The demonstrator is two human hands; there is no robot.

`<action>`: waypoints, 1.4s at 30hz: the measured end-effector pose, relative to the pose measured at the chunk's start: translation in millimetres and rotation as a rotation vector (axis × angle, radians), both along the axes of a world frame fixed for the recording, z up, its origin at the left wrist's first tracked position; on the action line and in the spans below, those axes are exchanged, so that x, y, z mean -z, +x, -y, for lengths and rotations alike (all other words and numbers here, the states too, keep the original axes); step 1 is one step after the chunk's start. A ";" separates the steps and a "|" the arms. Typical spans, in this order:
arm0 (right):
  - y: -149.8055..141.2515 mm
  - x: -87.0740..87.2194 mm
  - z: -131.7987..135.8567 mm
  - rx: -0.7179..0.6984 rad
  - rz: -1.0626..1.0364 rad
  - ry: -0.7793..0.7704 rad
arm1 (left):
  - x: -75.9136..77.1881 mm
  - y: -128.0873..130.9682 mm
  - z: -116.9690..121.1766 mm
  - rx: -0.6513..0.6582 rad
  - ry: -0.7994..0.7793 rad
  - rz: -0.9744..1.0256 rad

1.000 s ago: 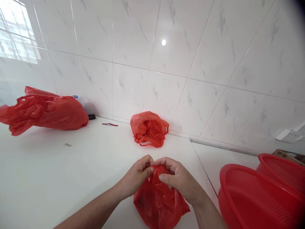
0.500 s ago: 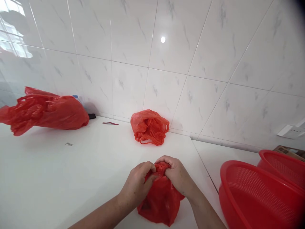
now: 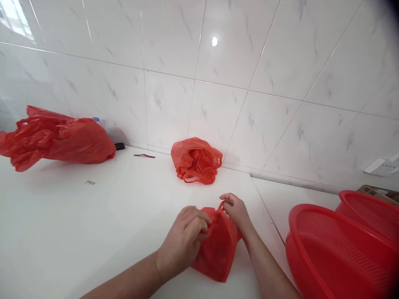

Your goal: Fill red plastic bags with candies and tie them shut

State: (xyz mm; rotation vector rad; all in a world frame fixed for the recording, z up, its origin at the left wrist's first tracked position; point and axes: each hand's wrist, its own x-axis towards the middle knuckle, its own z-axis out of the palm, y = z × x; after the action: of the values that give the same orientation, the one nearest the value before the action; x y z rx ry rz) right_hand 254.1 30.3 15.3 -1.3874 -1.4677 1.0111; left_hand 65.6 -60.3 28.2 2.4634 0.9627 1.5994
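A small red plastic bag (image 3: 218,249) sits on the white counter (image 3: 77,232) right in front of me. My left hand (image 3: 183,243) is closed on the bag's upper left side, fingers curled into the plastic. My right hand (image 3: 235,209) pinches a thin handle loop at the bag's top, on its far right side. What is inside the bag is hidden.
Another crumpled red bag (image 3: 196,160) lies by the tiled wall behind. A large full red bag (image 3: 59,137) rests at the far left. Two red colander basins (image 3: 336,253) stand at the right. A small dark strip (image 3: 144,155) lies near the wall.
Both hands were bunched together on the bag's top; now they have drawn apart, the right pulling a handle loop toward the far right, the left gripping the bag's side.
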 end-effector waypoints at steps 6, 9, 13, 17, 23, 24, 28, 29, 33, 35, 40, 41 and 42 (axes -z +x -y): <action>26.3 31.2 -20.4 0.128 0.142 0.055 | 8.7 16.6 15.5 0.257 0.076 -0.067; 27.3 34.4 -19.3 0.080 0.194 0.074 | 12.0 16.9 15.5 0.222 0.080 -0.087; 23.8 33.4 -14.5 0.011 0.250 0.094 | 21.6 15.9 8.3 0.095 0.019 -0.209; 21.7 32.9 -11.7 0.004 0.332 0.067 | 29.3 15.7 0.2 -0.017 -0.117 -0.333; 23.0 36.4 -13.6 -0.013 0.419 0.041 | 24.1 4.7 -8.9 0.035 -0.277 -0.508; 23.3 36.6 -13.5 -0.011 0.431 0.035 | 21.6 -0.8 -9.9 -0.001 -0.287 -0.515; 23.1 34.9 -11.3 0.006 0.481 0.013 | 7.6 -38.6 -9.9 -0.143 -0.379 -0.396; 22.9 34.3 -10.9 0.010 0.492 0.003 | 3.7 -51.7 -8.5 -0.186 -0.407 -0.343; 22.3 33.3 -11.8 0.010 0.516 -0.025 | -9.8 -111.7 2.8 -0.427 -0.433 -0.193; 22.2 33.7 -13.0 0.014 0.530 -0.032 | -14.4 -143.5 10.0 -0.588 -0.420 -0.177; 20.3 34.3 -12.0 0.013 0.538 0.009 | -14.5 -214.8 20.2 -1.128 -0.349 -0.130; 19.2 34.5 -11.1 0.018 0.542 0.026 | -11.6 -225.2 19.3 -1.160 -0.366 -0.150; 17.7 34.9 -10.2 0.027 0.553 0.042 | -7.5 -233.5 17.4 -1.192 -0.393 -0.174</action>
State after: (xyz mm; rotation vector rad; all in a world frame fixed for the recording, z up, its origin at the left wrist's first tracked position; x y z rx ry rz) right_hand 271.8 40.5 -19.6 -1.7364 -1.8420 0.5925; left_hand -167.9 -77.7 35.7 1.7572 2.7502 1.0738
